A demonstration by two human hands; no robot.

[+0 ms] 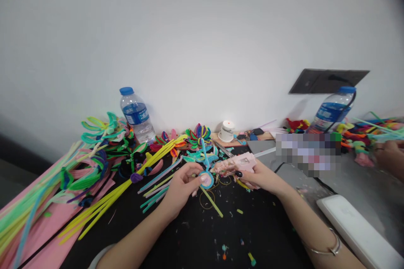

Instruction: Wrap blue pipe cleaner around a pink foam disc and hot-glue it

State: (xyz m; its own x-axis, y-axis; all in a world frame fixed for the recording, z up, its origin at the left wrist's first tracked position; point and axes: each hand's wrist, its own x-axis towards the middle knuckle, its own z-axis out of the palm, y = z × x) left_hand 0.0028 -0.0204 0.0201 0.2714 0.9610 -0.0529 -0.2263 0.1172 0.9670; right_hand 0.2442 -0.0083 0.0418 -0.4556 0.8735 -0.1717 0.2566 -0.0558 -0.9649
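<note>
Between the thumb and fingers of my left hand [184, 183] is a round pipe-cleaner piece [206, 180], a coil with a blue rim and a pale centre. A blue pipe cleaner [204, 153] rises from its upper edge. My right hand [257, 176] is wrapped around a pink glue gun [236, 164]. Its nozzle points left and sits close to the coil's right edge; whether it touches, I cannot tell. A white glue stick [265, 152] sticks out of the gun's back. Below the coil a pale yellow-green pipe cleaner [213, 204] slants down to the right.
Water bottles stand at the left [135, 115] and right [330, 111]. Pipe-cleaner flowers [101, 130] and a yellow bundle [104, 206] lie left. A white cup [226, 131] is by the wall, a white power strip [360, 231] at right. Another person's hand [391, 157] shows far right.
</note>
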